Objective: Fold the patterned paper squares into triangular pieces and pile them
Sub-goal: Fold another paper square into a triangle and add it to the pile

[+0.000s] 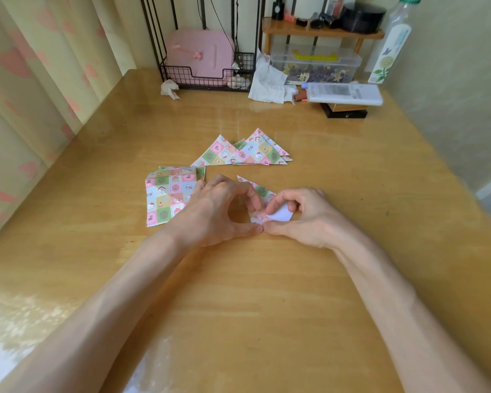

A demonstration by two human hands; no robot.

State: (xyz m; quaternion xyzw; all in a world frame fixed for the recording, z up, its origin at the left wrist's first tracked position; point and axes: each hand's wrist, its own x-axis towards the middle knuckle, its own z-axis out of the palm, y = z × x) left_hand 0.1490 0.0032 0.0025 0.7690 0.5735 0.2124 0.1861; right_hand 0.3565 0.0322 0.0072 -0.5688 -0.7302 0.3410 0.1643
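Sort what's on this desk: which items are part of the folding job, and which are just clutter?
In the job: stack of unfolded squares; pile of folded triangles; half-folded piece, pinched by left hand and right hand.
Lying about: wire rack; crumpled tissue; clear box; bottle; wooden shelf.

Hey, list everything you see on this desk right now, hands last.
table: one, light wood, under everything.
square paper stack: several sheets, pastel patterned, beside left hand.
folded triangles pile: several, same pattern, beyond hands.
paper being folded: one, patterned, white underside, between hands.
wire rack: one, black, far edge, holding pink case.
clear box: one, transparent, under wooden shelf.
crumpled paper: one, white, beside clear box.
bottle: one, clear, far right.
tissue: one, white, beside rack.
left hand: one, pinching paper being folded.
right hand: one, pinching it too.
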